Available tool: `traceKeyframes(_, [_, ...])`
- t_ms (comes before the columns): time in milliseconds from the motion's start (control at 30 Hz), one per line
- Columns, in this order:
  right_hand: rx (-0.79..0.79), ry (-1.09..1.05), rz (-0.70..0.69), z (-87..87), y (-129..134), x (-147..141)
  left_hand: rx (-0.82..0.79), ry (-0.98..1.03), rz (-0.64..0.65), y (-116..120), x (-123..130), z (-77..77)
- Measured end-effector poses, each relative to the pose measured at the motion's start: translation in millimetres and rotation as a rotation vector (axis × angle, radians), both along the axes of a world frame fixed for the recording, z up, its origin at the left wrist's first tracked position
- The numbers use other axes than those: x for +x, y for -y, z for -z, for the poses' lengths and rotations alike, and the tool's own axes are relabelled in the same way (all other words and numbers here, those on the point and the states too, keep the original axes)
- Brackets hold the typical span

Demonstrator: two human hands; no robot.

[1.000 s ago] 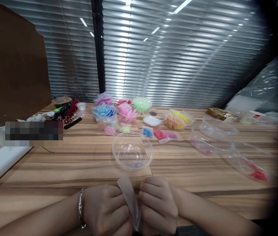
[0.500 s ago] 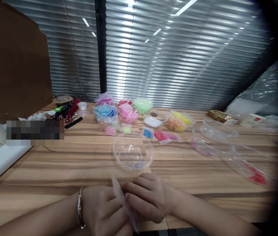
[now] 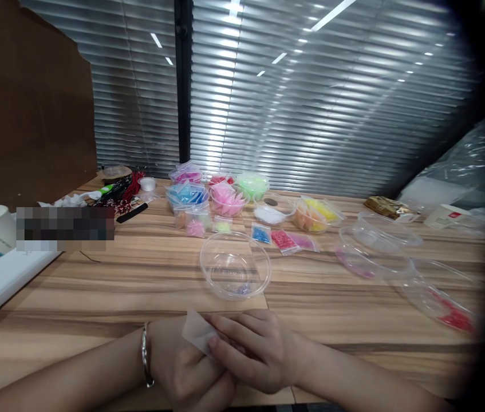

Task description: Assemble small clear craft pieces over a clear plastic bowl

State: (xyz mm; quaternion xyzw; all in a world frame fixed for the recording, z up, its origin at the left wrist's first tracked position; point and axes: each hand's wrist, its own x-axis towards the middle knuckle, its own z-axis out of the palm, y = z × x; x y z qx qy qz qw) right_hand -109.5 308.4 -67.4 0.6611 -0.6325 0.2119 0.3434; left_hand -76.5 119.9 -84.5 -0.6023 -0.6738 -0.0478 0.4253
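My two hands meet at the bottom centre. A thin, whitish, translucent sheet (image 3: 199, 333) sticks up between them; whether it is a small bag or a flat piece, I cannot tell. My right hand (image 3: 257, 349) pinches it between thumb and fingers. Curled beneath it, my left hand (image 3: 188, 366) is closed at the sheet's lower part, its fingertips hidden; a silver bracelet (image 3: 145, 355) circles that wrist. Just beyond the hands stands a round clear plastic bowl (image 3: 212, 280) with a few small purplish pieces (image 3: 244, 288) at its bottom.
Small bags of blue beads (image 3: 261, 233) and red beads (image 3: 284, 241) lie behind the bowl. Farther back are tubs of pink packets (image 3: 229, 200) and yellow ones (image 3: 322, 210). Clear containers, one with red pieces (image 3: 457, 319), stand right. A long white box (image 3: 10, 289) lies left.
The sheet has turned from nearly edge-on to showing its face, leaning left over my left hand. My right hand has shifted slightly left over the left one. The view has moved a little.
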Motion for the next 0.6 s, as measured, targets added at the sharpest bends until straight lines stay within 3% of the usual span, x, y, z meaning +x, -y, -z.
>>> traceKeyframes(133, [0.066, 0.051, 0.048, 3.4, 0, 0, 0.022, -0.082, 0.145, -5, -2, -1.4])
traceKeyframes(267, [0.058, 0.105, 0.012, 4.8, 0, 3, -0.120, -0.045, 0.151, -9, 1, 8.8])
traceKeyframes(433, [0.053, 0.119, 0.024, 2.3, 1, 5, -0.140, -0.006, 0.127, -12, 3, 26.6])
traceKeyframes(600, [0.105, 0.130, 0.068, 1.2, 3, 7, -0.073, -0.011, 0.066, -10, 7, 19.7])
